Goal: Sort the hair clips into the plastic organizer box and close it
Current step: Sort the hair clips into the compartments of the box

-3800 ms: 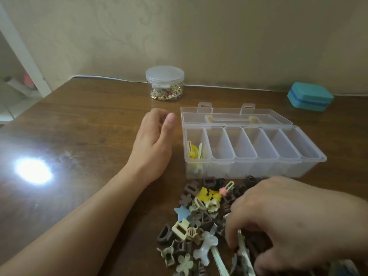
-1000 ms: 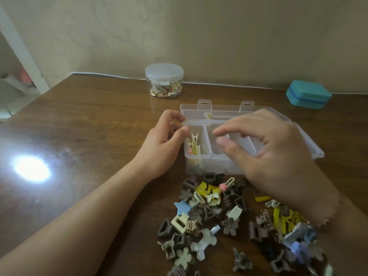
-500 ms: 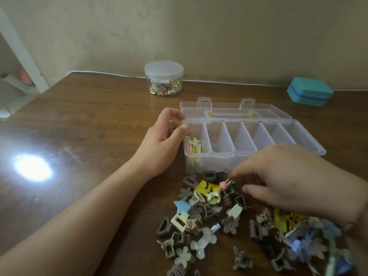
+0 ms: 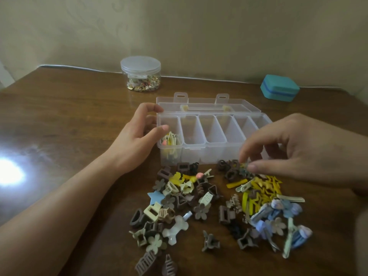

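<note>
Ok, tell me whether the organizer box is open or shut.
Open. The organizer box has its lid folded back flat behind it, and the compartments are exposed from above.

Brown wooden table (image 4: 59,120): open clear organizer box (image 4: 211,150), hair clips (image 4: 199,206) heap in front, lidded jar (image 4: 140,73), teal case (image 4: 279,87) behind.

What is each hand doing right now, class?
Left hand: fingers curled round the end of the box, gripping it.
Right hand: fingers pinching at a small dark clip in the pile; a firm hold cannot be told.
</note>
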Motion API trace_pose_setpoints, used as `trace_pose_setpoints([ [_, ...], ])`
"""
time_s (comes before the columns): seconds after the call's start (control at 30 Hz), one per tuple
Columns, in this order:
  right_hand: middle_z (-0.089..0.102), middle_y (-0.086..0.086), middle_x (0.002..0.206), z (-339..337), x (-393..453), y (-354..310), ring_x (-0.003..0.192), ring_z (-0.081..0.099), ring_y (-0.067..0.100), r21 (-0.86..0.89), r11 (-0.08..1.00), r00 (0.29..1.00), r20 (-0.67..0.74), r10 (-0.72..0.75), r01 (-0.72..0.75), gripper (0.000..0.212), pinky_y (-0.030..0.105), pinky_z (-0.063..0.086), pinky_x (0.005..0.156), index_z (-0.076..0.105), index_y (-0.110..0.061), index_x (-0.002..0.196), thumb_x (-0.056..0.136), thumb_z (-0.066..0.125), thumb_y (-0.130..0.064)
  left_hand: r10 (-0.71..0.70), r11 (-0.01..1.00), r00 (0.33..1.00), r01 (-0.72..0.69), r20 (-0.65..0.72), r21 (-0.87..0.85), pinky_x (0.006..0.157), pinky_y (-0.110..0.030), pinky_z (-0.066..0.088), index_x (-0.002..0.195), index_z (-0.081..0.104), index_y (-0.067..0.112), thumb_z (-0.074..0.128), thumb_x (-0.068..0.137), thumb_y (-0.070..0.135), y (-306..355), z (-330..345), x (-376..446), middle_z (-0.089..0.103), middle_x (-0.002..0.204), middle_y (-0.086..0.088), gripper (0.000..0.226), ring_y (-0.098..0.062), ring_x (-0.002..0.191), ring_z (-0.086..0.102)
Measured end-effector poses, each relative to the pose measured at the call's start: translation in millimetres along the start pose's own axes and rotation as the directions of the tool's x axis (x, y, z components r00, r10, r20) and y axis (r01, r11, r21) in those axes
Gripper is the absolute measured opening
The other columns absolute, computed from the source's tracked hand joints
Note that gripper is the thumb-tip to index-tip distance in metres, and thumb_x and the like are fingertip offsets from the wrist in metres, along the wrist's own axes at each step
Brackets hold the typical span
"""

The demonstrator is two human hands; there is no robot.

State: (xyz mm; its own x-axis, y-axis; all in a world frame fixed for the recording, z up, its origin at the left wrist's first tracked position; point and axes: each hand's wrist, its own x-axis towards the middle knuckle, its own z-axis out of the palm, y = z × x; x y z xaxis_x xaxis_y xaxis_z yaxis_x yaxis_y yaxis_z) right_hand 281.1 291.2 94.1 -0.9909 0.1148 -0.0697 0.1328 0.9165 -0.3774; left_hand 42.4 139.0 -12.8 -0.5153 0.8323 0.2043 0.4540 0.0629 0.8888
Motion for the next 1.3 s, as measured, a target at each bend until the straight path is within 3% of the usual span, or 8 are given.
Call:
trace_pose_setpoints([
  [0.2,0.055,-0.036,0.095,36,-48,6,0.086,0.055,-0.016,-0.198,0.98,0.996,0.068,0.05,-0.036,0.024,0.018,0.053,0.062,0.059,-0.054,0.104,0.082,0.049,-0.052,-0.001,1.0,1.0,0.001,0.026,-0.022,0.083,-0.028,0.048,0.123,0.041,0.041,0.052,0.074,0.057,0,1,0,0.069,0.12,0.007,0.052,-0.005,0.1,0.067],
  [0.33,0.052,-0.035,0.101,48,-61,14,0.087,0.055,-0.014,-0.16,0.982,0.994,0.02,0.108,-0.104,0.023,0.018,0.054,0.059,0.061,-0.052,0.104,0.085,0.048,-0.054,-0.003,1.0,1.0,0.003,0.018,-0.021,0.085,-0.034,0.05,0.121,0.042,0.042,0.053,0.076,0.054,0,1,0,0.071,0.115,0.008,0.048,-0.009,0.099,0.068],
  [0.47,0.057,-0.036,0.09,50,-62,10,0.079,0.057,-0.013,-0.255,0.955,0.988,-0.012,0.156,-0.153,0.022,0.015,0.051,0.053,0.066,-0.05,0.094,0.08,0.048,-0.048,-0.003,1.0,1.0,0.003,0.019,-0.023,0.083,-0.031,0.049,0.123,0.042,0.038,0.053,0.083,0.041,0,1,1,0.07,0.115,0.009,0.042,-0.008,0.099,0.067],
  [0.7,0.058,-0.033,0.078,61,-56,3,0.069,0.058,-0.007,-0.35,0.915,0.979,-0.039,0.201,-0.202,0.023,0.017,0.046,0.041,0.066,-0.047,0.084,0.072,0.047,-0.052,0.007,1.0,1.0,-0.006,0.013,-0.019,0.081,-0.028,0.046,0.123,0.043,0.036,0.053,0.077,0.051,-1,2,1,0.072,0.112,0.009,0.049,-0.008,0.096,0.067],
  [0.9,0.055,-0.034,0.073,61,-51,10,0.067,0.056,-0.007,-0.371,0.91,0.983,-0.082,0.166,-0.185,0.02,0.016,0.042,0.038,0.061,-0.049,0.08,0.073,0.045,-0.058,0.0,1.0,1.0,0.0,0.018,-0.026,0.077,-0.02,0.047,0.123,0.042,0.035,0.052,0.084,0.042,-1,2,1,0.072,0.113,0.009,0.041,-0.007,0.095,0.068],
  [1.03,0.055,-0.037,0.08,38,-47,8,0.072,0.051,-0.016,-0.291,0.941,0.977,-0.175,0.123,-0.171,0.014,0.005,0.039,0.05,0.053,-0.056,0.087,0.079,0.045,-0.064,-0.002,0.999,1.0,0.002,-0.002,-0.04,0.077,-0.011,0.045,0.123,0.045,0.033,0.043,0.09,0.044,0,2,1,0.072,0.106,0.016,0.035,0.003,0.101,0.064],
  [1.2,0.064,-0.024,0.077,12,14,-22,0.064,0.058,-0.001,0.079,0.996,0.93,-0.363,0.06,-0.034,0.015,0.008,0.044,0.054,0.067,-0.041,0.079,0.075,0.067,-0.056,-0.018,0.998,0.999,0.016,-0.031,-0.065,0.091,-0.036,0.048,0.12,0.048,0.036,0.032,0.094,0.044,-5,1,3,0.07,0.107,0.011,0.032,-0.005,0.103,0.064],
  [1.3,0.066,-0.014,0.069,19,69,-28,0.066,0.059,-0.001,0.129,0.989,0.9,-0.417,0.125,-0.078,0.013,0.012,0.045,0.054,0.071,-0.032,0.079,0.077,0.07,-0.044,-0.024,0.997,0.999,0.022,-0.026,-0.071,0.097,-0.05,0.048,0.119,0.049,0.038,0.033,0.095,0.044,-6,-1,4,0.071,0.107,0.01,0.03,-0.013,0.105,0.065],
])
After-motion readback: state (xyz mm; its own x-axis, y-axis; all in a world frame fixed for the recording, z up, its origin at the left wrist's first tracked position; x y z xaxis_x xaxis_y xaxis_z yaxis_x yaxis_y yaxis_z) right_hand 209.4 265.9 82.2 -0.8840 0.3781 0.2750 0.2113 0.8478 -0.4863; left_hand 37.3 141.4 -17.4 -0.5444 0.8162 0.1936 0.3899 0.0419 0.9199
